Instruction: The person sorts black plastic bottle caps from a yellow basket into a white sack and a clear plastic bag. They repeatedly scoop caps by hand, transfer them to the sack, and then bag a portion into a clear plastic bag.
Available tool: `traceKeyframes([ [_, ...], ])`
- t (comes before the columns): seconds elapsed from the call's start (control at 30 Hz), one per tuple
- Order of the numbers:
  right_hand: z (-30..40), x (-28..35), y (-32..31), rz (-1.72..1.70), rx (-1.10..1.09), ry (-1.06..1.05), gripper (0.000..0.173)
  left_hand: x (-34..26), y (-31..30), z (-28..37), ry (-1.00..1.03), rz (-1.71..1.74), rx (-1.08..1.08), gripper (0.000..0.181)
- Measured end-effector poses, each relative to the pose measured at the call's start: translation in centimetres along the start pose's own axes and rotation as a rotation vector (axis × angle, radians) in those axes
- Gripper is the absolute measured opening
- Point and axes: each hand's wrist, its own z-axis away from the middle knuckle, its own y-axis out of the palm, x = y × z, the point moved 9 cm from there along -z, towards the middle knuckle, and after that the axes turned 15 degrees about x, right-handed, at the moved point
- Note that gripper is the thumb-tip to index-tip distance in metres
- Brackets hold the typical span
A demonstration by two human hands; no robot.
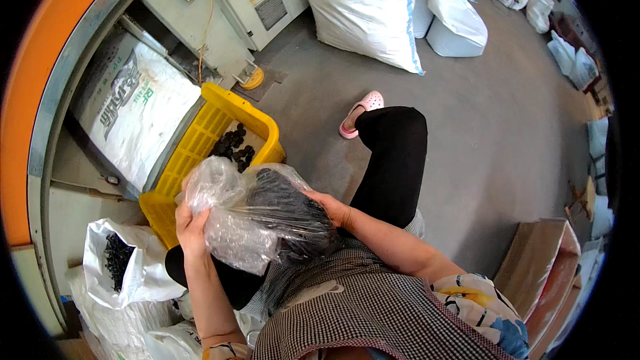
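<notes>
A clear plastic bag point(295, 210) filled with dark items lies over my lap, its loose upper part bunched to the left. My left hand point(192, 220) grips that gathered plastic. Against the right side of the filled part rests my right hand point(327, 207), its fingers partly hidden behind the bag, so its hold is unclear. Just beyond the bag stands a yellow plastic crate point(240, 105) with small black round pieces point(232, 145) inside. The bag covers the crate's near part.
An open white sack point(150, 270) of black pieces stands at the lower left. A large white woven sack point(360, 10) and more bags are on the floor ahead. A machine cabinet point(235, 10) stands behind the crate; a cardboard box point(530, 255) is at right.
</notes>
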Motion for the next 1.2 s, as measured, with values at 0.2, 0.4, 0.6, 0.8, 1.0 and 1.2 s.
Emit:
traceKeyframes([
  [0.2, -0.2, -0.7, 2.1, 0.135, 0.040, 0.115, 0.062, -2.8, 4.1, 3.5, 0.169, 0.310, 0.063, 0.024],
  [0.4, -0.7, -1.6, 2.1, 0.304, 0.097, 0.195, 0.069, 1.5, 2.1, 5.2, -0.355, 0.402, -0.172, 0.030],
  [0.6, -1.3, -1.9, 3.3, 0.455, 0.229, 0.239, 0.062, 4.6, 0.3, 5.2, -0.678, 0.273, -0.041, 0.025],
  [0.8, -1.6, -1.9, 4.4, 0.544, 0.247, 0.262, 0.059, 7.1, -0.6, 5.2, -0.912, -0.066, 0.088, 0.041],
  [1.0, -1.5, -1.2, 5.3, 0.626, 0.276, 0.224, 0.061, 4.3, 0.7, 4.1, -0.769, -0.723, 0.286, 0.056],
  [1.2, -2.1, -0.3, 5.3, 0.813, 0.225, 0.076, 0.065, 5.1, 2.4, 3.9, -0.691, -0.649, 0.572, 0.047],
])
